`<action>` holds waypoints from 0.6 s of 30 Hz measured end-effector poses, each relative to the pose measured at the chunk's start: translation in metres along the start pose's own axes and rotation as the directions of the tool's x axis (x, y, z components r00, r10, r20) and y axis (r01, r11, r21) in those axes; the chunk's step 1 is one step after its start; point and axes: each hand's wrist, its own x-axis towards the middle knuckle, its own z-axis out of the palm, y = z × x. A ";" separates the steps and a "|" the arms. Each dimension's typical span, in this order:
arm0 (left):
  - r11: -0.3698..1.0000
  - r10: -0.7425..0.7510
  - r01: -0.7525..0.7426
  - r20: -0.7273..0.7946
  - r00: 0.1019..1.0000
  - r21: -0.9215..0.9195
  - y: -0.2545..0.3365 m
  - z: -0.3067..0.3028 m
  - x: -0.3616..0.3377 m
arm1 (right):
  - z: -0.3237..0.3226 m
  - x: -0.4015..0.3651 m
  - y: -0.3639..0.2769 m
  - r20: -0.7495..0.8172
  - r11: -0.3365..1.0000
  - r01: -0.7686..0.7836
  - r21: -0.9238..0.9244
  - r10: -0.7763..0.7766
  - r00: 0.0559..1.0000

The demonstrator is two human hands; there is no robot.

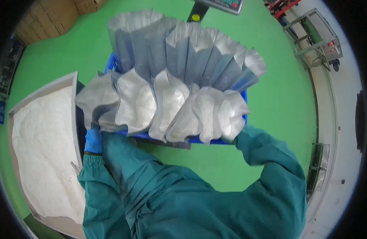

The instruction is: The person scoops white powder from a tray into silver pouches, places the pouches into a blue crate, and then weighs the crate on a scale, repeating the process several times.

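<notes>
Several open silvery bags point(171, 101) stand upright in two rows in a blue crate point(141, 135), with pale metallic insides showing. My left hand point(93, 141), in a blue glove, is at the crate's near left corner, just below the leftmost front bag point(96, 93); its fingers are hidden under the bag. On the other side, my right sleeve reaches the crate's near right corner beside the rightmost front bag point(232, 115). That bag and the crate hide my right hand.
Left of the crate is a large grey-rimmed bin point(75, 107) of white powder with a small handle point(74, 166) in it. Cardboard boxes point(50, 20) stand at the back left, a scale display point(225, 4) at the top, and a metal frame machine point(318, 36) at the right.
</notes>
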 end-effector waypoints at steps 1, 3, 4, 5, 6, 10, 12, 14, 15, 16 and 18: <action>1.000 -0.002 0.002 -0.014 1.000 -0.014 0.005 -0.003 0.001 | -0.002 0.001 -0.006 0.000 1.000 0.005 0.011 -0.005 1.000; 0.998 -0.028 0.027 -0.006 1.000 -0.053 0.009 -0.004 0.001 | -0.001 0.001 -0.003 0.001 1.000 0.009 0.024 -0.009 1.000; 0.996 -0.039 0.039 -0.001 0.999 -0.084 0.013 -0.004 0.005 | -0.004 0.002 -0.002 0.004 0.999 0.005 0.037 -0.005 1.000; 0.992 -0.051 0.050 -0.003 0.999 -0.120 0.019 -0.006 0.005 | -0.003 0.004 -0.002 -0.001 0.999 0.009 0.039 -0.009 1.000; 0.983 -0.070 0.068 -0.009 0.998 -0.170 0.024 -0.008 0.006 | -0.004 0.006 -0.001 -0.011 0.999 0.008 0.046 -0.008 1.000; 0.841 -0.165 0.160 0.037 0.986 -0.516 0.047 -0.013 0.013 | 0.003 0.014 0.000 -0.033 0.990 -0.008 0.139 0.013 0.999; 0.672 -0.189 0.191 0.084 0.978 -0.716 0.063 -0.019 0.016 | 0.007 0.019 -0.002 -0.065 0.977 -0.014 0.212 0.028 0.997; 0.451 -0.167 0.190 0.127 0.978 -0.872 0.079 -0.027 0.020 | 0.007 0.016 -0.006 -0.122 0.940 -0.015 0.342 0.060 0.991; 0.328 -0.144 0.182 0.141 0.979 -0.927 0.082 -0.033 0.021 | 0.007 0.011 -0.005 -0.145 0.882 -0.015 0.472 0.094 0.985; 0.219 -0.118 0.177 0.154 0.981 -0.960 0.085 -0.043 0.023 | 0.001 0.004 -0.009 -0.154 0.776 -0.018 0.630 0.148 0.977; 0.274 0.034 0.121 0.136 0.990 -0.954 0.061 -0.073 0.036 | -0.025 -0.016 -0.024 -0.119 0.383 0.002 0.924 0.281 0.952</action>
